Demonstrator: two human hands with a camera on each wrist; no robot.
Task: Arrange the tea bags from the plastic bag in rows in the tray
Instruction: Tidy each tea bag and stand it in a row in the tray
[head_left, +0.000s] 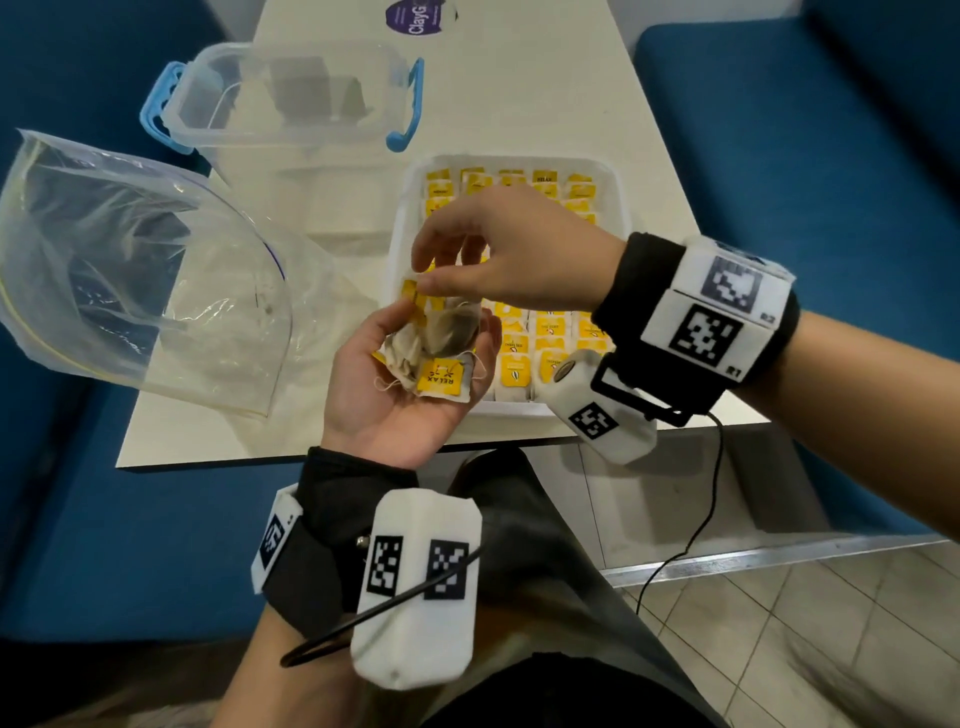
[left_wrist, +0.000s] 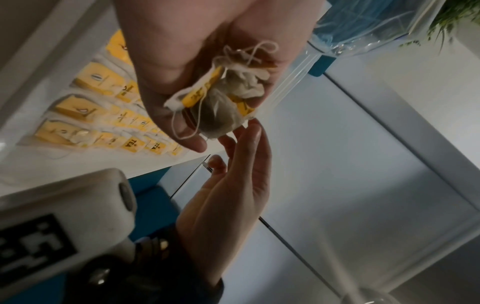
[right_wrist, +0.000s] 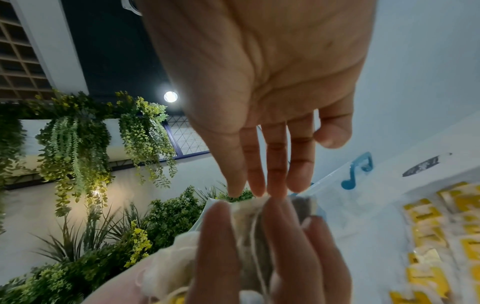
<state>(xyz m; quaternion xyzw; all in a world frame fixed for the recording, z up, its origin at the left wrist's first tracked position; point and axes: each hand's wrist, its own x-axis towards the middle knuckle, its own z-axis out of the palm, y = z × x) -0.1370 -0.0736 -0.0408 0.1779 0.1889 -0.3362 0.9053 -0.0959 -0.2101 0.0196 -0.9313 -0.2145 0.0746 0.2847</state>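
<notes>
My left hand (head_left: 449, 325) lies palm up over the table's front edge and grips a small bunch of tea bags (head_left: 441, 374) with yellow tags and loose strings. Just above hovers my right hand (head_left: 422, 270), fingers straight, its fingertips (right_wrist: 275, 191) touching the top of the bunch (right_wrist: 249, 226); the thumb touches a yellow tag. Behind both hands the white tray (head_left: 402, 223) holds rows of yellow-tagged tea bags (head_left: 550, 332), partly hidden by my right hand. The clear plastic bag (head_left: 130, 260) lies open at the left and looks empty.
A clear lidded container (head_left: 291, 98) with blue clips stands at the back, behind the tray and bag. A purple sticker (head_left: 415, 18) sits at the table's far end. Blue seats flank the narrow white table (head_left: 234, 447). My lap is below its front edge.
</notes>
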